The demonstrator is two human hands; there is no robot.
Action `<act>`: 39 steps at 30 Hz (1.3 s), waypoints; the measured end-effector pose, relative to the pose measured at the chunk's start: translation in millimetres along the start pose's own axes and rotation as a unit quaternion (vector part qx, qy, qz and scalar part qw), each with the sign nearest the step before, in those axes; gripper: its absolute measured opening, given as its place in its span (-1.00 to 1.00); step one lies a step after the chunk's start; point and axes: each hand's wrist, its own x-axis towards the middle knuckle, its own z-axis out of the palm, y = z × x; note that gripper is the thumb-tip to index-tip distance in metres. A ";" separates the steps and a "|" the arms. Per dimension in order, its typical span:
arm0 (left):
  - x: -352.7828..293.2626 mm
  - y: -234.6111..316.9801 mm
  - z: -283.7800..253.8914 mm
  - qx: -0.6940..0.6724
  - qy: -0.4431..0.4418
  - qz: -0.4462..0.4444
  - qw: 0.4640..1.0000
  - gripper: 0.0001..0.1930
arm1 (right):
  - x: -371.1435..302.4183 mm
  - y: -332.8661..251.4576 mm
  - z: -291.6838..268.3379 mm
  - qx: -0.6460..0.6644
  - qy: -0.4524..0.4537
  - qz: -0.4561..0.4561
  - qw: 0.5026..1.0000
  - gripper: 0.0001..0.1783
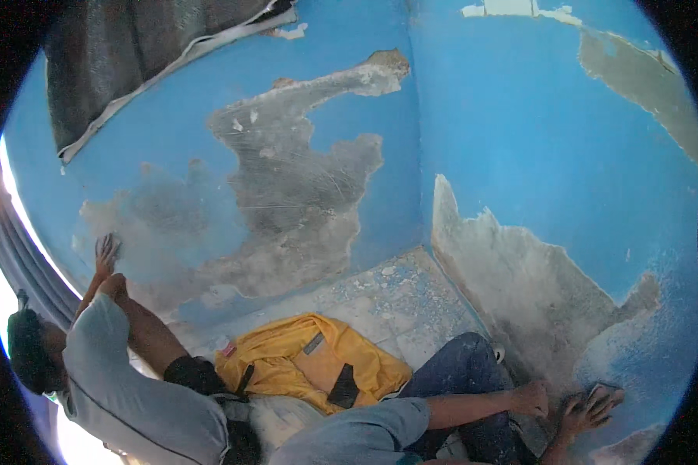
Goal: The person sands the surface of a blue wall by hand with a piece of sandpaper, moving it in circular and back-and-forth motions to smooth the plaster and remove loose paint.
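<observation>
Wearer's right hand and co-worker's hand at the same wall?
No, the wearer's right hand is at the right-hand wall, while the co-worker's hand is on the left-hand wall.

In my remote view, a small, flat, brownish pad (615,394) lies partly hidden against the blue wall (512,155), whose paint borders a ragged, bare grey patch (531,267).

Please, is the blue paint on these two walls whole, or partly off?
Partly off: large, irregular grey patches break up the blue paint.
</observation>
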 end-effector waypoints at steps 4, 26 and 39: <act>-7.0 -4.3 -9.0 -0.184 0.024 0.025 0.982 -0.66 | 9.5 -13.9 -0.1 -0.032 0.001 -0.031 0.999 -0.31; -9.7 0.8 -47.5 -0.266 0.156 0.027 0.951 -0.79 | 27.9 -38.4 -18.6 -0.031 -0.262 0.071 0.962 0.04; -26.9 13.2 -53.4 -0.074 0.002 -0.043 0.996 -0.73 | 91.9 -66.9 -60.6 -0.049 -0.264 0.046 0.962 -0.28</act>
